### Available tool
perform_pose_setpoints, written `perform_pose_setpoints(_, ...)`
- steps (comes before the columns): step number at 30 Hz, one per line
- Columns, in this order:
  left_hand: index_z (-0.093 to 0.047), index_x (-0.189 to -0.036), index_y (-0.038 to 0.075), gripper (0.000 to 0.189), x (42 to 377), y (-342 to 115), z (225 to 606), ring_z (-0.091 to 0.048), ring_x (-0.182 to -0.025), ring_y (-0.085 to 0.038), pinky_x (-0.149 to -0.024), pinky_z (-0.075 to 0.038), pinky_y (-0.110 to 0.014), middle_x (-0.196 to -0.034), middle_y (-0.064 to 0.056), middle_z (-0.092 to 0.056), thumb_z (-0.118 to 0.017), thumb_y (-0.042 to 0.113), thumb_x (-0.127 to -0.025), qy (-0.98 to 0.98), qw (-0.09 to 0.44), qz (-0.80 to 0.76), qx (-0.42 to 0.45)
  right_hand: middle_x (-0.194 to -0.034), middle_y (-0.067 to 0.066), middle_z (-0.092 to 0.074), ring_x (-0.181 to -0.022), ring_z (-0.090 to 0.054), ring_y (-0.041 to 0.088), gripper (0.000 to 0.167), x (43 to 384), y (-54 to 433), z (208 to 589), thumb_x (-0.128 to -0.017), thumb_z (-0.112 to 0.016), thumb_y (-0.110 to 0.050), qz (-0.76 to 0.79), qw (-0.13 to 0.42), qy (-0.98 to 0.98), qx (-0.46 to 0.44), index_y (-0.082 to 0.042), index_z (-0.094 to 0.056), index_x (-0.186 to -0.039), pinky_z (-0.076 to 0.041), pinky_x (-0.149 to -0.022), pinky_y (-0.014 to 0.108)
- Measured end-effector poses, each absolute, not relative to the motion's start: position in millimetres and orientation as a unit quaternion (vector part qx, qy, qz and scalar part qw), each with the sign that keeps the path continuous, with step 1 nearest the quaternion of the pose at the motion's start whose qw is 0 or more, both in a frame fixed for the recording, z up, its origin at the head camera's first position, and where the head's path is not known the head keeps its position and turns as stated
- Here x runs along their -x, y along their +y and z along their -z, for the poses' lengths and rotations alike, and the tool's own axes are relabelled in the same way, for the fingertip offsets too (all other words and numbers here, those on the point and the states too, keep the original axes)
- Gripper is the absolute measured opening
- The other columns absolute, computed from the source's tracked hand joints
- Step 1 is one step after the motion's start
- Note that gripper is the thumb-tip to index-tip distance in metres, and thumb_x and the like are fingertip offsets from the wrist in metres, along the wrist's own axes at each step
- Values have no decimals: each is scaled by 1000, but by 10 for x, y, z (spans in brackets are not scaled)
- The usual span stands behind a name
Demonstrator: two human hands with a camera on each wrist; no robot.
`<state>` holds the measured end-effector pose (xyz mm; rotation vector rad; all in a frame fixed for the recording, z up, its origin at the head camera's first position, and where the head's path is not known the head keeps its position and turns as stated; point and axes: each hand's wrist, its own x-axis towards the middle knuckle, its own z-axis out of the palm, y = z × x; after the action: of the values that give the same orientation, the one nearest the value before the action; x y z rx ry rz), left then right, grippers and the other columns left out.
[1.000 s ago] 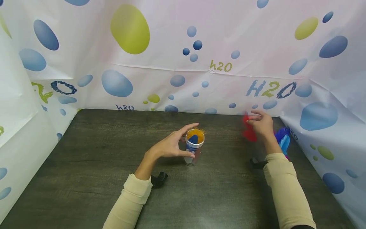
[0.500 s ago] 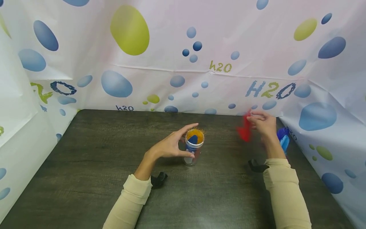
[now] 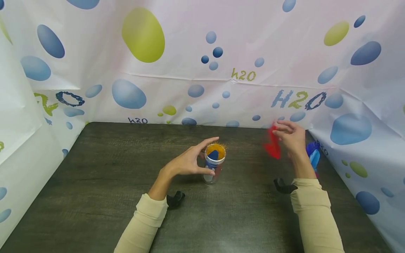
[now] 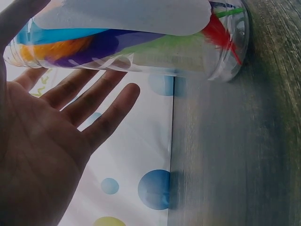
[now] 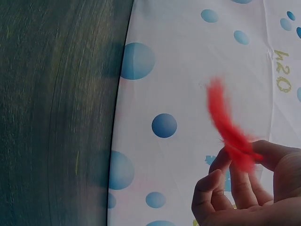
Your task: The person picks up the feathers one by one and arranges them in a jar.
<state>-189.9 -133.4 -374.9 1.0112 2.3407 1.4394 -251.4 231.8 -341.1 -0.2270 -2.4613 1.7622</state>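
While the left grip [image 3: 187, 162] holds a clear jar [image 3: 216, 161], its thumb lying across the near side and its fingers reaching round the far side, the right grip [image 3: 292, 138] pinches a red feather [image 3: 273, 146] between thumb and index finger. The jar stands upright on the dark surface [image 3: 120, 161], just to the right of the left grip's palm, its mouth level with the fingers. Seen from the left wrist, it bears a whitish label [image 4: 122, 16] and contains feathers [image 4: 99, 49] in orange, purple, blue, green and red. The red feather hangs to the left of the right grip, well apart from the jar and blurred. Behind the right grip's wrist, blue and purple feathers [image 3: 314, 156] lie partly hidden, and beyond both grips rises a white covering [image 3: 186, 42] printed with spots.
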Motion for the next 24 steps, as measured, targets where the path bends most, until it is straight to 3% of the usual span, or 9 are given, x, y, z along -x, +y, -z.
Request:
perform_pose_setpoints(4, -24, -165, 16, 104, 1901, -1336, 3755, -55, -127, -26, -105, -51, -44, -157, -12, -45, -88, 12, -83, 795, 107, -489, -343, -84, -26, -69, -88, -65, 1, 37, 2504, 2309, 3406, -100, -69, -10, -586, 59, -805, 69, -3, -61, -135, -55, -74, 15)
perform_pose_setpoints(9, -24, -165, 16, 104, 1905, -1339, 3762, -55, -128, -27, -106, -51, -44, -156, -12, -46, -88, 12, -83, 793, 107, -491, -345, -88, -18, -74, -88, -66, 5, 22, 2461, 2300, 3354, -98, -73, -17, -629, 61, -772, 74, -15, -67, -120, -54, -72, 17)
perform_pose_setpoints(14, -24, -165, 16, 104, 1897, -1338, 3760, -55, -128, -26, -105, -51, -45, -157, -12, -44, -89, 12, -83, 793, 106, -491, -345, -94, -13, -78, -89, -67, 6, 21, 2424, 2284, 3295, -97, -76, -24, -645, 57, -758, 79, -21, -68, -115, -55, -74, 16)
perform_pose_setpoints(24, -25, -165, 16, 103, 1902, -1325, 3767, -54, -132, -26, -106, -51, -45, -160, -10, -42, -88, 13, -84, 793, 108, -491, -345, -82, -13, -77, -77, -73, 2, 24, 2330, 2146, 3145, -91, -81, -12, -700, 66, -709, 58, -16, -68, -111, -58, -68, 17)
